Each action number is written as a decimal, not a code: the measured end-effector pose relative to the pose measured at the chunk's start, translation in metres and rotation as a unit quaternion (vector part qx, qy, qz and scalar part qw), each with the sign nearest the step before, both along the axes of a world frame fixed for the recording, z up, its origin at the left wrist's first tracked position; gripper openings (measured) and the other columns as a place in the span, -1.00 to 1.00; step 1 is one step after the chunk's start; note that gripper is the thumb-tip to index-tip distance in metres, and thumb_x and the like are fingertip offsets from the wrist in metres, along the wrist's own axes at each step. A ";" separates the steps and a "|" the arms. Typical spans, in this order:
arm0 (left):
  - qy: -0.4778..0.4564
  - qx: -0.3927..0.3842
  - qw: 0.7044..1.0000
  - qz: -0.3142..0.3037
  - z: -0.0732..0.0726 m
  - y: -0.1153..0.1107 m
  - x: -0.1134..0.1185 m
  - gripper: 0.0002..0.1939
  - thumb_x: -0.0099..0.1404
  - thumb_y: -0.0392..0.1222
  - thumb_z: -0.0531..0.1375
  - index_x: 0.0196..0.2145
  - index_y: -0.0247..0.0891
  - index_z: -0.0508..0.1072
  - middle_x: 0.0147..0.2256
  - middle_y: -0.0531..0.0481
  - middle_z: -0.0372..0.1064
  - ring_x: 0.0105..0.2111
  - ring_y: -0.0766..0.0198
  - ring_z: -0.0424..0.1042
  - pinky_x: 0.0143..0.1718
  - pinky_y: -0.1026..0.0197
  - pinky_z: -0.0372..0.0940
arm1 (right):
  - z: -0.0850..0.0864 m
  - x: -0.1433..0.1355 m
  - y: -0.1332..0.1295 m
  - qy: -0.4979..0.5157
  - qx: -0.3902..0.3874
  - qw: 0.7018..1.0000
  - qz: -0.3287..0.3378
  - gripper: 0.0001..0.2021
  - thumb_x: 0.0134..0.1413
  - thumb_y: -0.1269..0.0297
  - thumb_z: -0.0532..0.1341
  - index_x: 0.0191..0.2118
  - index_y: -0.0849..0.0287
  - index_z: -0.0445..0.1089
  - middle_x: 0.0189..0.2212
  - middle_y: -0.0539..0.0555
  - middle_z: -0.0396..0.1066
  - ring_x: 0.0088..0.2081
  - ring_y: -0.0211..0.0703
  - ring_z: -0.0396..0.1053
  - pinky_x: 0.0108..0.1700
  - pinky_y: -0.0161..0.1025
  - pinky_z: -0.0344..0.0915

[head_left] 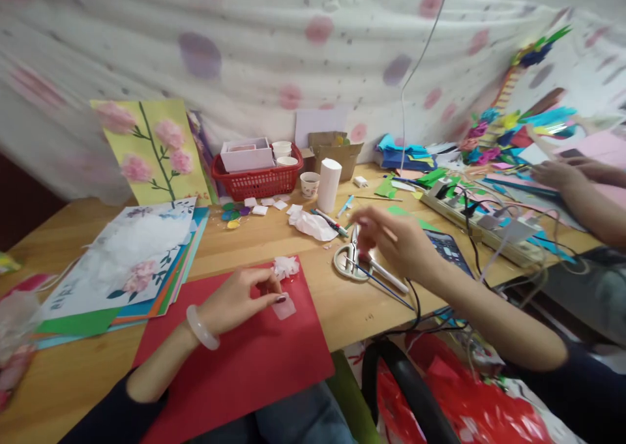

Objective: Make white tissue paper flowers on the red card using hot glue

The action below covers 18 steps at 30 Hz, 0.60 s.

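Observation:
On a red sheet (235,359) lies a small translucent white square of tissue paper (285,308). My left hand (244,297), with a pale bangle at the wrist, pinches its upper left corner between thumb and finger. Just above it on the sheet sits a crumpled white paper flower (285,268). My right hand (396,242) hovers above white-handled scissors (349,263), its fingers bent and blurred by motion; whether they hold anything is unclear. Beside the scissors are a thin dark stick (386,287) and a white-handled tool (390,276).
Stacked coloured paper with white fluff (147,235) lies left, before a yellow flower picture (156,144). Behind stand a red basket (259,184), a paper cup (310,185) and a white roll (329,184). Right are a phone (447,250), a power strip (484,229) and another person's hands (562,173).

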<state>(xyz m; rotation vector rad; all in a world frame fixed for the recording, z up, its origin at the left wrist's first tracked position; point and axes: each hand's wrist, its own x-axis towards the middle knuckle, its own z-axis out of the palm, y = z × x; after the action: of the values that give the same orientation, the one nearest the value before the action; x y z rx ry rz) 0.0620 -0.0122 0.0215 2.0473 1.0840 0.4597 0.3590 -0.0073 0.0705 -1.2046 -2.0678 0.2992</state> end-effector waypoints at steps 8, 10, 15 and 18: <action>-0.018 0.002 1.000 -0.003 0.003 -0.013 -0.006 -0.78 0.24 0.00 0.18 -0.42 -0.19 0.44 -0.38 0.05 0.49 -0.33 0.19 0.45 -0.24 0.18 0.30 | -0.070 0.013 -0.054 -0.385 -0.049 0.916 -0.099 -0.82 0.08 0.61 0.04 -0.31 0.22 0.30 -0.37 0.17 0.39 -0.40 -0.11 0.34 -0.37 -0.25 0.16; -0.021 0.005 1.000 0.000 0.006 -0.017 -0.009 -0.78 0.24 0.00 0.19 -0.43 -0.19 0.44 -0.39 0.05 0.49 -0.33 0.20 0.44 -0.24 0.18 0.30 | -0.076 0.011 -0.051 -0.401 -0.065 0.908 -0.103 -0.73 -0.01 0.70 0.02 -0.26 0.25 0.29 -0.36 0.17 0.38 -0.39 -0.11 0.33 -0.36 -0.25 0.17; -0.017 0.002 1.000 0.015 0.008 -0.025 -0.022 -0.76 0.25 0.02 0.18 -0.43 -0.19 0.44 -0.40 0.06 0.49 -0.34 0.20 0.44 -0.24 0.18 0.29 | -0.073 0.011 -0.040 -0.407 -0.080 0.900 -0.136 -0.70 0.04 0.69 0.02 -0.12 0.33 0.27 -0.37 0.19 0.40 -0.34 -0.05 0.38 -0.31 -0.23 0.19; -0.011 0.000 1.000 0.023 0.007 -0.027 -0.028 -0.75 0.25 0.04 0.17 -0.42 -0.19 0.44 -0.39 0.05 0.50 -0.33 0.19 0.44 -0.23 0.16 0.30 | -0.070 0.011 -0.034 -0.407 -0.065 0.897 -0.159 -0.71 0.02 0.67 0.05 -0.13 0.31 0.28 -0.32 0.22 0.42 -0.27 -0.01 0.41 -0.28 -0.22 0.19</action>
<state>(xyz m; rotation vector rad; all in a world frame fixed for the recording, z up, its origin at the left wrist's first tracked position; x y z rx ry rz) 0.0345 -0.0393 0.0282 2.0160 1.1191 0.5031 0.3702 -0.0413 0.0001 -1.9588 -2.4850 -0.2889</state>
